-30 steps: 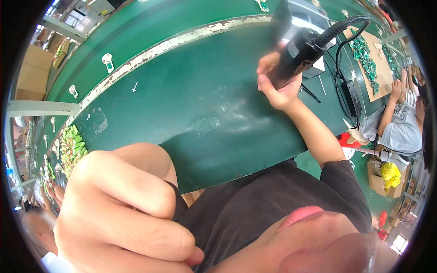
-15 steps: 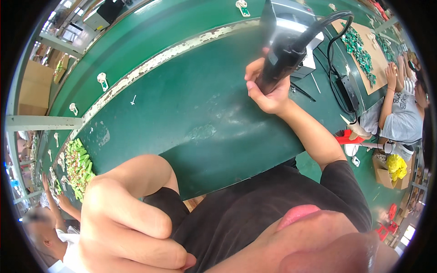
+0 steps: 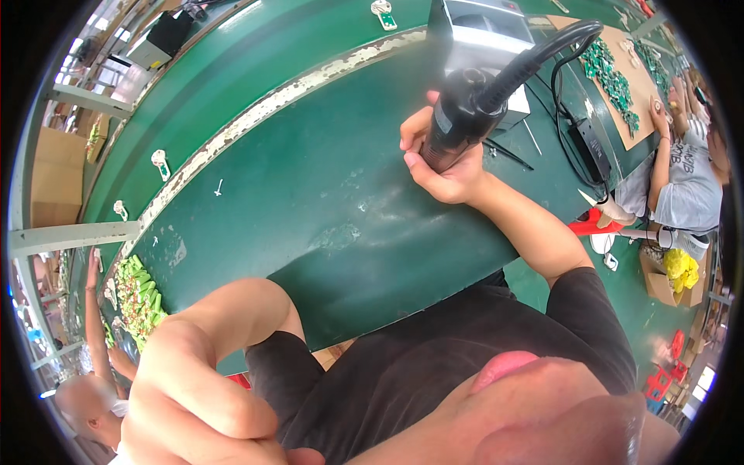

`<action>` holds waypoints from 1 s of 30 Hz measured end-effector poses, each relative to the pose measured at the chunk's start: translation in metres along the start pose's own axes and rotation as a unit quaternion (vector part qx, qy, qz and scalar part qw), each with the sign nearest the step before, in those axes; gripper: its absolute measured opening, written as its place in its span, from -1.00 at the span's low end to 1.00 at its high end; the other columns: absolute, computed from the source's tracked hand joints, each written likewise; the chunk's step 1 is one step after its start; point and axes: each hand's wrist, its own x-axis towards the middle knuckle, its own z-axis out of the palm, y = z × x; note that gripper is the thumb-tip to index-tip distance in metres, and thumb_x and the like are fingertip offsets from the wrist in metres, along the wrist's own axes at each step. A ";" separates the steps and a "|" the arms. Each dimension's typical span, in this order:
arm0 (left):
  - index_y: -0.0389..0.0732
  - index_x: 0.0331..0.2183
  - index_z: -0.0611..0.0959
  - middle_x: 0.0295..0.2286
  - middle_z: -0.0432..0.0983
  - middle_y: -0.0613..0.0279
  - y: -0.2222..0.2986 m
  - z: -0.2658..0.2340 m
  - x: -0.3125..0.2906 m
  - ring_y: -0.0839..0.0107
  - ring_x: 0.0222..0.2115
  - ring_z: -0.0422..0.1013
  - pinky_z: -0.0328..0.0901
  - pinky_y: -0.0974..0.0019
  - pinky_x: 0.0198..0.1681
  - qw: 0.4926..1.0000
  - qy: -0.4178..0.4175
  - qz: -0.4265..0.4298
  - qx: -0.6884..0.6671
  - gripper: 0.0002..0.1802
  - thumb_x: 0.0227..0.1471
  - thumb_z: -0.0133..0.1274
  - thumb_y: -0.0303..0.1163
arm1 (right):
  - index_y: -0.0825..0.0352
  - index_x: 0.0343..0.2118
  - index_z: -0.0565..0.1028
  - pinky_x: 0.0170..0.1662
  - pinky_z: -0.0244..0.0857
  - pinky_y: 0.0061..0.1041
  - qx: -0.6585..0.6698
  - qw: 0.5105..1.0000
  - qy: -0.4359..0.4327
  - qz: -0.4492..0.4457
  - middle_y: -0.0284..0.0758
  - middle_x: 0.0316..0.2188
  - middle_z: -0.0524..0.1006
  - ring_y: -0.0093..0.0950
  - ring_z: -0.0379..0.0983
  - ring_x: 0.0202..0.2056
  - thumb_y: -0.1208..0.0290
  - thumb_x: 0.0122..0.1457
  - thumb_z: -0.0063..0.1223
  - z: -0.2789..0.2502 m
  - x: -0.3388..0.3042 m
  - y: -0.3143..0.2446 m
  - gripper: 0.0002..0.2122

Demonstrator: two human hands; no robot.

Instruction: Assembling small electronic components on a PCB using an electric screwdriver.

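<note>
My right hand (image 3: 457,177) is wrapped round a black corded electric screwdriver (image 3: 452,124), held upright above the green worktable (image 3: 310,209). A thick black cable (image 3: 542,54) bends away from its top toward the right. The tool's lower end is hidden by my fingers. Close to the camera at lower left, my left hand (image 3: 194,403) is raised with its fingers curled in. Whatever those fingers may hold is out of sight. Behind the screwdriver stands a silver box (image 3: 484,39). A tiny white piece (image 3: 219,187) lies on the table at left.
A pale-edged conveyor belt (image 3: 256,58) carries white parts with green boards (image 3: 161,165). Light-green pieces (image 3: 138,298) are heaped at left, beside another person's arm (image 3: 97,325). At right lie a black power adapter (image 3: 591,151), a dark thin tool (image 3: 509,153) and many circuit boards (image 3: 611,81) on cardboard.
My right hand and the screwdriver have shifted slightly left and down in the picture. My left hand has sunk a little toward the lower edge. The person at left has raised an arm.
</note>
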 end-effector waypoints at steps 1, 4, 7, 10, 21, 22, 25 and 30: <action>-0.11 -0.76 0.41 -0.75 0.34 0.45 0.001 -0.001 0.002 0.64 -0.78 0.10 -0.03 0.49 -0.69 1.000 -0.001 -0.019 0.002 -0.73 -0.39 0.12 -0.69 | 0.27 0.43 -0.12 -0.22 0.39 -0.55 0.002 1.000 -0.002 0.001 -0.16 -0.23 0.46 -0.49 0.43 -0.26 0.83 0.10 0.01 0.000 -0.001 0.000 -0.14; -0.09 -0.75 0.41 -0.75 0.32 0.46 0.003 -0.004 0.013 0.63 -0.78 0.11 -0.03 0.47 -0.68 0.997 -0.008 -0.082 0.007 -0.70 -0.31 0.14 -0.68 | 0.27 0.43 -0.12 -0.23 0.38 -0.56 0.008 1.000 0.012 0.007 -0.17 -0.22 0.46 -0.50 0.43 -0.27 0.82 0.11 0.02 0.000 -0.001 0.000 -0.14; -0.07 -0.75 0.41 -0.75 0.31 0.47 0.006 -0.009 0.021 0.61 -0.77 0.12 -0.04 0.46 -0.67 0.989 -0.008 -0.145 0.011 -0.66 -0.24 0.16 -0.67 | 0.28 0.42 -0.11 -0.24 0.38 -0.57 0.005 1.000 0.002 0.012 -0.17 -0.22 0.45 -0.51 0.43 -0.29 0.81 0.11 0.03 -0.004 -0.002 -0.002 -0.15; -0.07 -0.75 0.41 -0.74 0.29 0.50 -0.012 -0.011 0.013 0.63 -0.73 0.16 -0.02 0.48 -0.62 0.997 -0.008 -0.076 0.002 -0.71 -0.29 0.11 -0.67 | 0.33 0.39 -0.07 -0.24 0.38 -0.57 -0.006 1.000 -0.013 0.022 -0.17 -0.23 0.45 -0.54 0.43 -0.32 0.80 0.12 0.04 -0.005 0.002 -0.006 -0.20; -0.10 -0.79 0.31 -0.76 0.06 0.41 -0.015 -0.024 0.017 0.44 -0.79 -0.01 -0.21 0.35 -0.61 0.978 -0.050 -0.188 0.080 -0.71 -0.49 0.10 -0.61 | 0.30 0.39 -0.08 -0.29 0.38 -0.57 -0.026 0.998 -0.051 -0.003 -0.14 -0.23 0.44 -0.54 0.44 -0.40 0.82 0.12 0.02 -0.010 0.000 -0.002 -0.19; -0.11 -0.79 0.28 -0.76 0.04 0.39 -0.037 -0.030 0.009 0.41 -0.79 -0.04 -0.21 0.33 -0.62 0.979 -0.075 -0.178 0.063 -0.69 -0.51 0.11 -0.59 | 0.30 0.39 -0.08 -0.29 0.38 -0.57 -0.037 0.998 -0.049 0.007 -0.14 -0.23 0.44 -0.54 0.44 -0.41 0.83 0.12 0.02 -0.018 -0.006 -0.002 -0.19; -0.15 -0.74 0.26 -0.73 0.07 0.33 -0.053 -0.047 0.005 0.33 -0.74 0.00 -0.11 0.28 -0.59 0.949 -0.133 -0.262 0.117 -0.66 -0.41 0.15 -0.56 | 0.32 0.39 -0.08 -0.28 0.38 -0.56 -0.028 0.998 -0.057 0.003 -0.14 -0.22 0.44 -0.54 0.44 -0.40 0.83 0.12 0.02 -0.012 0.000 -0.005 -0.20; -0.25 -0.53 0.38 -0.56 0.32 0.34 -0.113 -0.073 -0.030 0.47 -0.45 0.31 0.24 0.34 -0.36 0.806 -0.121 -0.512 0.271 -0.66 0.04 0.25 -0.42 | 0.35 0.38 -0.06 -0.27 0.37 -0.57 -0.007 0.999 -0.028 0.023 -0.13 -0.22 0.44 -0.53 0.43 -0.36 0.80 0.14 0.02 -0.009 0.001 -0.009 -0.23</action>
